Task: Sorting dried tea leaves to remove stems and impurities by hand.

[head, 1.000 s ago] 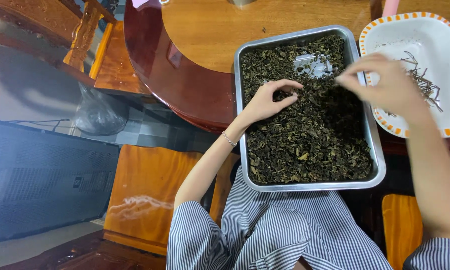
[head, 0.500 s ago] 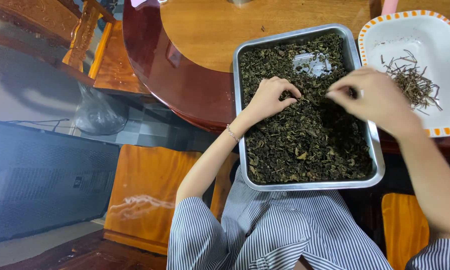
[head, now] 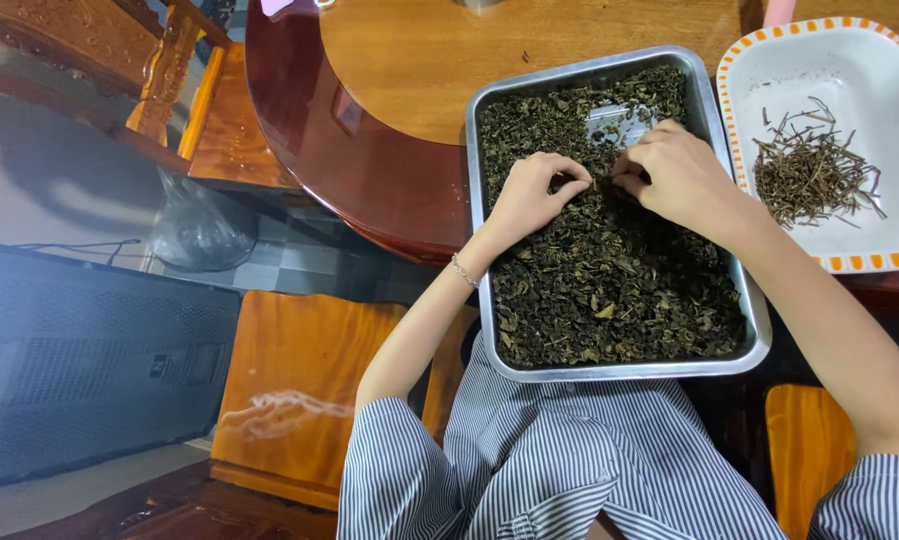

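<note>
A rectangular metal tray full of dark dried leaves rests at the near edge of a round wooden table. My left hand rests on the leaves near the tray's left side, fingers curled and pinching at them. My right hand lies close beside it over the middle of the tray, fingertips down in the leaves. The two hands almost touch. A patch of bare metal shows just beyond them. To the right stands a white dish with an orange-checked rim that holds a small heap of thin brown stems.
A wooden chair stands at my left by my striped clothing. A second carved chair is at the far left of the table. A dark bag lies on the floor, and a large black box fills the left.
My right hand has come back from over the white dish to the middle of the tray, next to my left hand. The stems in the dish are now uncovered.
</note>
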